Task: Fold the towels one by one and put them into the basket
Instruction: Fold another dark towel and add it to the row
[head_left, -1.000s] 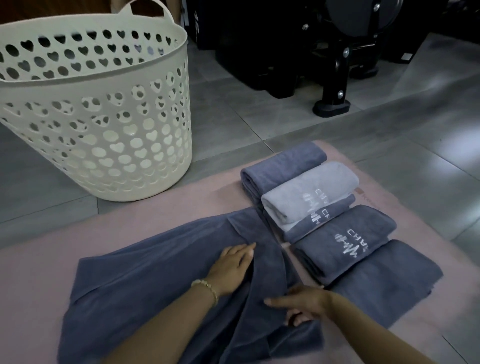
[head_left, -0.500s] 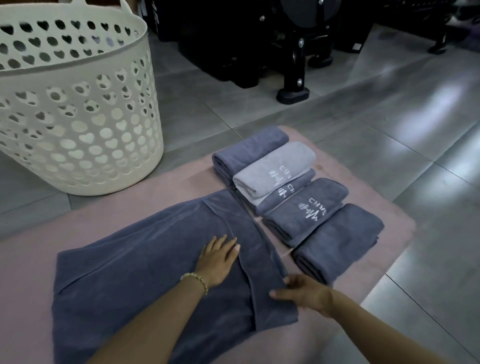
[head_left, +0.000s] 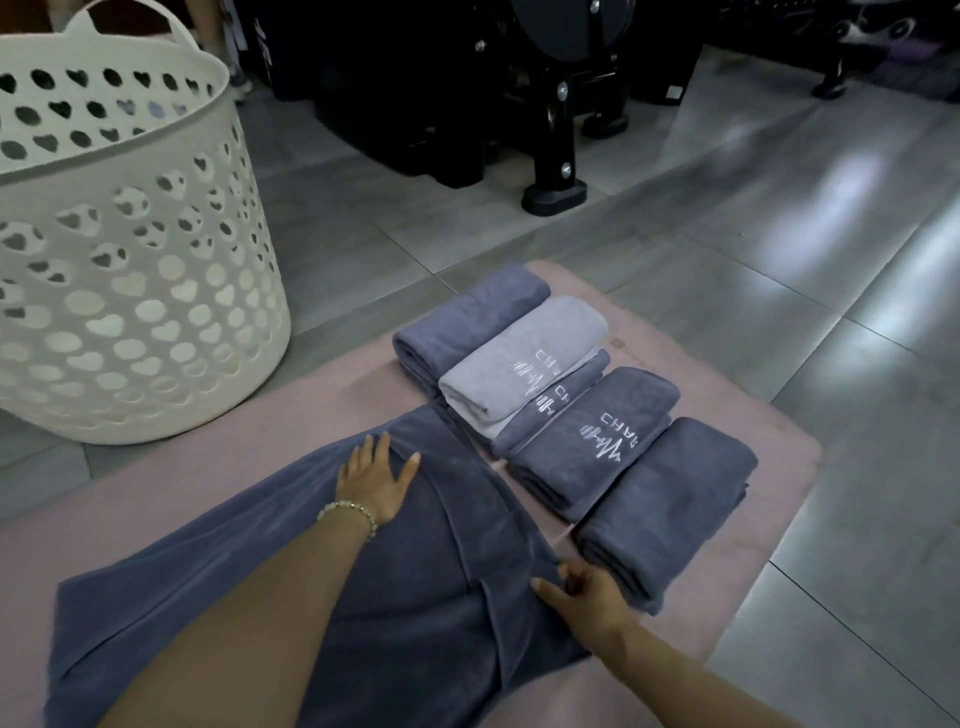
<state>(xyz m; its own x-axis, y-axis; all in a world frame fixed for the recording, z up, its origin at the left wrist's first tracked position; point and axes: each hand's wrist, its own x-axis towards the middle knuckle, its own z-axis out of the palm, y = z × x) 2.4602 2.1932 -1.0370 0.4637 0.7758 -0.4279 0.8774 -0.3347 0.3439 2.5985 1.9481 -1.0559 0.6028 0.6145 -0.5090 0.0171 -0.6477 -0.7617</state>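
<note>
A dark blue towel (head_left: 270, 587) lies spread on the pink mat (head_left: 748, 525), its right part folded over as a flap. My left hand (head_left: 376, 480) presses flat on the towel near its far edge, fingers straight and spread. At the flap's near right edge, my right hand (head_left: 584, 595) pinches the cloth between thumb and fingers. Several folded towels sit in a row to the right: dark blue ones (head_left: 670, 499) and a light grey one (head_left: 524, 358). The cream basket (head_left: 130, 270) with heart-shaped holes stands on the floor at the far left.
Grey floor tiles (head_left: 779, 234) surround the mat. A black equipment stand (head_left: 556, 195) and other dark gear stand at the back. The folded row lies right beside the spread towel's right edge.
My left hand has slid farther away across the towel, smoothing the flap. My right hand has stayed at the flap's near right edge. The view has shifted slightly.
</note>
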